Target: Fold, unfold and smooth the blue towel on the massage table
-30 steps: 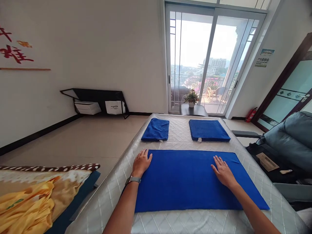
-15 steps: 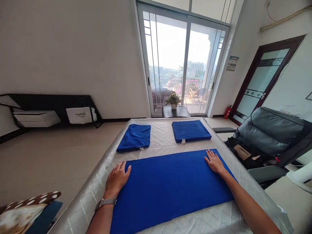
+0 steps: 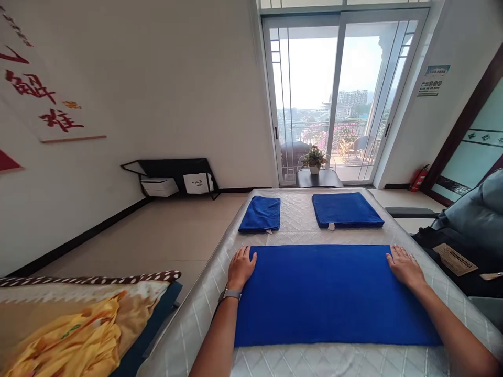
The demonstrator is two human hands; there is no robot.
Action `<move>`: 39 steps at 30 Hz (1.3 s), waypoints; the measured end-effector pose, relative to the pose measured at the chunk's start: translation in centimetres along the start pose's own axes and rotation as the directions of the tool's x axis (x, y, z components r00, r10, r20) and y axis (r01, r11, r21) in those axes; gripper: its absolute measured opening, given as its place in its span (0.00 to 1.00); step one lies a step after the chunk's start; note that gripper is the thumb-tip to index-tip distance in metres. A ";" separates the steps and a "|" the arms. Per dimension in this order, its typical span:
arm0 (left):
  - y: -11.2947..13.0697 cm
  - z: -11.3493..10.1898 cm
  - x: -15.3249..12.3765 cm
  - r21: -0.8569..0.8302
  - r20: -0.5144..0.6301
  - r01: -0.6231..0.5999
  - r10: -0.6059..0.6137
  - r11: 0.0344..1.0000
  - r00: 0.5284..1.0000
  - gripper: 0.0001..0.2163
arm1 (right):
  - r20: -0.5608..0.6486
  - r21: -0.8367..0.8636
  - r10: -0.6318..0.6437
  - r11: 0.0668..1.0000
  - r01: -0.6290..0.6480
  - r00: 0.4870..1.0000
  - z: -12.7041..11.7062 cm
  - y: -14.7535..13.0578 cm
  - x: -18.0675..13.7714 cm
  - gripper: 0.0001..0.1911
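Observation:
A blue towel lies spread flat as a wide rectangle on the white quilted mattress. On its far left corner rests my left hand, fingers stretched out and a watch band at the wrist. My right hand lies flat at the far right corner, fingers extended and slightly apart. Neither hand grips the cloth. Beyond the towel, a smaller folded blue towel sits at the left with a white tag showing. To its right is a neat stack of folded blue towels, also tagged.
At lower left, a bed holds a crumpled yellow cloth. A dark armchair with a cardboard piece on it stands to the right. Past the mattress are a potted plant on a black chair and a sliding glass door.
My view has turned left, bringing the yellow cloth and wall scroll into sight. My right hand has shifted to the towel's far right corner; my left hand stays at the left corner.

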State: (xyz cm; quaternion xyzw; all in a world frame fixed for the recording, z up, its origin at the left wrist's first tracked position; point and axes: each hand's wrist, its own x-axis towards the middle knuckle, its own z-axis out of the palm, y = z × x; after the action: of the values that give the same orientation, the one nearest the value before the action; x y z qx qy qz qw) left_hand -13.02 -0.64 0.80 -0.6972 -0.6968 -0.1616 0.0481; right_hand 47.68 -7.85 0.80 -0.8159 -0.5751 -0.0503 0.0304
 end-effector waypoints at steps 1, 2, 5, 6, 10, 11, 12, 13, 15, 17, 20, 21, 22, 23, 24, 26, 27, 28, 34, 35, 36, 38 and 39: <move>0.1 -0.1 0.0 -0.007 0.002 0.003 -0.003 1.000 1.000 0.25 | -0.043 0.004 -0.020 1.000 0.020 0.999 -0.4 -1.4 -0.4 0.34; 0.1 -0.1 0.0 -0.011 0.003 0.006 -0.006 1.000 1.000 0.25 | -0.080 0.015 -0.054 0.998 0.056 0.995 -0.8 -3.4 -1.1 0.33; 0.0 0.0 -0.1 -0.019 0.001 0.012 -0.012 1.000 1.000 0.24 | -0.102 0.085 -0.212 0.972 0.221 0.972 -2.4 -11.4 -4.8 0.33; 0.0 0.1 -0.1 -0.021 -0.001 0.011 -0.011 1.000 1.000 0.24 | -0.084 0.117 -0.269 0.954 0.278 0.960 -2.9 -14.6 -6.4 0.34; -0.2 0.4 0.0 -0.016 -0.009 0.004 -0.004 1.000 1.000 0.24 | 0.011 0.290 -0.533 0.812 0.507 0.846 -4.9 -26.3 -13.5 0.39; -0.2 0.4 0.0 -0.014 -0.010 0.004 -0.004 1.000 1.000 0.24 | 0.018 0.340 -0.588 0.764 0.548 0.809 -5.3 -28.7 -15.1 0.40; -0.2 0.5 0.0 -0.011 -0.011 0.003 -0.003 1.000 1.000 0.24 | 0.018 0.389 -0.636 0.715 0.581 0.771 -5.7 -30.7 -16.7 0.40; -0.2 0.6 0.0 -0.008 -0.014 0.000 0.000 1.000 1.000 0.25 | 0.013 0.435 -0.675 0.668 0.604 0.737 -6.1 -32.4 -18.0 0.41; -0.3 0.8 0.0 -0.002 -0.027 -0.007 0.007 1.000 1.000 0.24 | 0.008 0.509 -0.730 0.591 0.626 0.684 -6.6 -35.0 -20.1 0.41; -0.4 0.9 0.0 -0.003 -0.042 -0.015 0.015 1.000 0.999 0.24 | 0.024 0.553 -0.755 0.556 0.621 0.655 -6.9 -36.3 -21.3 0.43; -0.6 1.1 0.0 -0.018 -0.058 -0.023 0.022 1.000 0.998 0.24 | 0.052 0.567 -0.761 0.556 0.608 0.647 -6.7 -36.1 -21.5 0.43; -0.6 1.2 0.0 -0.023 -0.062 -0.025 0.024 0.999 0.998 0.24 | 0.053 0.561 -0.760 0.559 0.610 0.648 -6.5 -35.5 -21.3 0.43; -0.7 1.2 0.0 -0.024 -0.065 -0.026 0.025 0.999 0.998 0.24 | 0.053 0.549 -0.758 0.566 0.615 0.650 -6.2 -34.6 -20.9 0.43; -0.7 1.2 0.1 -0.024 -0.066 -0.025 0.024 0.999 0.998 0.24 | 0.055 0.532 -0.753 0.578 0.619 0.656 -5.9 -33.6 -20.6 0.42; -0.7 1.3 0.1 -0.021 -0.066 -0.024 0.023 0.999 0.998 0.24 | 0.061 0.511 -0.744 0.596 0.620 0.665 -5.6 -32.3 -20.2 0.42; -0.8 1.4 0.1 -0.011 -0.057 -0.025 0.024 1.000 0.998 0.25 | 0.082 0.461 -0.708 0.651 0.604 0.701 -5.0 -29.4 -19.4 0.41; -0.8 1.4 0.1 -0.006 -0.053 -0.026 0.026 1.000 0.998 0.25 | 0.092 0.434 -0.682 0.683 0.588 0.725 -4.7 -27.7 -19.1 0.40; -0.9 1.5 0.1 -0.002 -0.050 -0.028 0.028 1.000 0.998 0.25 | 0.102 0.406 -0.653 0.716 0.568 0.751 -4.4 -26.0 -18.8 0.40; -1.1 1.7 0.3 -0.001 -0.057 -0.040 0.040 0.999 0.998 0.26 | 0.078 0.221 -0.401 0.899 0.377 0.913 -1.8 -13.4 -16.8 0.42; -1.1 1.7 0.3 0.002 -0.054 -0.041 0.041 0.999 0.998 0.26 | 0.060 0.184 -0.343 0.927 0.327 0.938 -1.2 -11.0 -16.3 0.42; -1.1 1.7 0.3 0.007 -0.048 -0.040 0.041 0.999 0.998 0.26 | 0.040 0.146 -0.283 0.950 0.275 0.958 -0.6 -8.6 -15.8 0.43; -1.1 1.7 0.3 0.016 -0.032 -0.034 0.035 0.999 0.999 0.27 | -0.002 0.078 -0.168 0.983 0.168 0.986 0.6 -3.7 -14.7 0.44; -1.1 1.7 0.4 0.019 -0.024 -0.030 0.031 0.999 0.999 0.27 | -0.017 0.053 -0.117 0.992 0.117 0.993 1.2 -1.5 -14.3 0.45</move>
State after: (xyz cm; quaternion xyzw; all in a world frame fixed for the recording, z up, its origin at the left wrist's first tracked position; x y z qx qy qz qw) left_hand -13.86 0.22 -0.84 -0.7051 -0.6869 -0.1630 0.0656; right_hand 41.55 -20.58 -2.05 -0.7793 -0.6230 -0.0420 0.0534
